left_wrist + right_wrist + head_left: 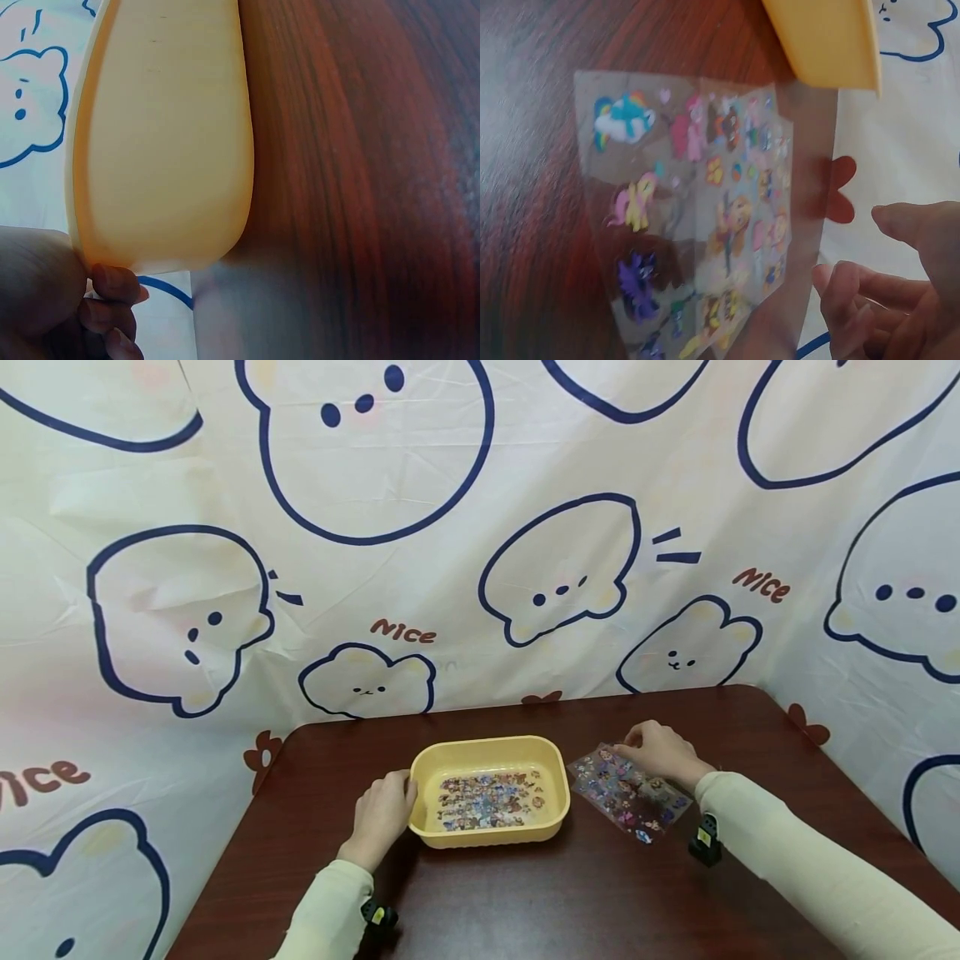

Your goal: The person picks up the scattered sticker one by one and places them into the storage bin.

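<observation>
A yellow plastic basin (491, 838) stands on the table with many small colourful sticker-like pieces (483, 802) spread over its bottom. My left hand (381, 817) grips the basin's left rim, its curled fingers (112, 281) against the end wall in the left wrist view. To the right of the basin lie transparent sticker sheets (626, 806), partly overlapping, printed with cartoon ponies and other figures. Over their far edge is my right hand (666, 756). In the right wrist view its thumb and fingers (855, 289) stand apart, with nothing between them.
The dark red-brown wooden table (525, 910) runs back to a white cloth backdrop (450, 585) with bear drawings. A black wrist camera (705, 842) sits on the right sleeve, another (378, 913) on the left.
</observation>
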A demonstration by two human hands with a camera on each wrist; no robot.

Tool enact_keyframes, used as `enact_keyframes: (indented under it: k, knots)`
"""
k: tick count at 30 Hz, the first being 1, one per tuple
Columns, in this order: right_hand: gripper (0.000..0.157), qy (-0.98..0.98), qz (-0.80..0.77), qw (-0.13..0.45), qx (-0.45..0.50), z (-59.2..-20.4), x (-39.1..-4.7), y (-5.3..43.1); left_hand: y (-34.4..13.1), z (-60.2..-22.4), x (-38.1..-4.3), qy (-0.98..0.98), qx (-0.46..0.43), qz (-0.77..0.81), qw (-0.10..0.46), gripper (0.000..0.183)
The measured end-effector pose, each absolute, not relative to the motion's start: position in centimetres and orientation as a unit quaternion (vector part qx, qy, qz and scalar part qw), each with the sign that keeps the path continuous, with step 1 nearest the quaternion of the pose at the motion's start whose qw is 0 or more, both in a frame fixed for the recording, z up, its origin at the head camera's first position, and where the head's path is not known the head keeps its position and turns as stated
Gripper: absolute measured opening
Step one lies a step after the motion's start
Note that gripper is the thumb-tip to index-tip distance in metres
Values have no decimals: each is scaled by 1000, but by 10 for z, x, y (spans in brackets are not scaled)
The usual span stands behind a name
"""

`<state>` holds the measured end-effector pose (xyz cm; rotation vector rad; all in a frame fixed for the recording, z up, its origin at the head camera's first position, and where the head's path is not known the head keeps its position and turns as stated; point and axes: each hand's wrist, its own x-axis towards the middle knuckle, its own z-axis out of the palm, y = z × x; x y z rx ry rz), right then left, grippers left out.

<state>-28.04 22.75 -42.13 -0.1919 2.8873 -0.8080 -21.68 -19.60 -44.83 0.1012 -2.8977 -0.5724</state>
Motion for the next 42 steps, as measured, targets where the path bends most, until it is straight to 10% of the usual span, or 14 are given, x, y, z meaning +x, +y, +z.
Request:
enact_keyframes:
  k: [42]
  knots:
    - [32,973,-207,101,2,-443,-282,240,-195,-449,-216,-976,33,-193,96,33]
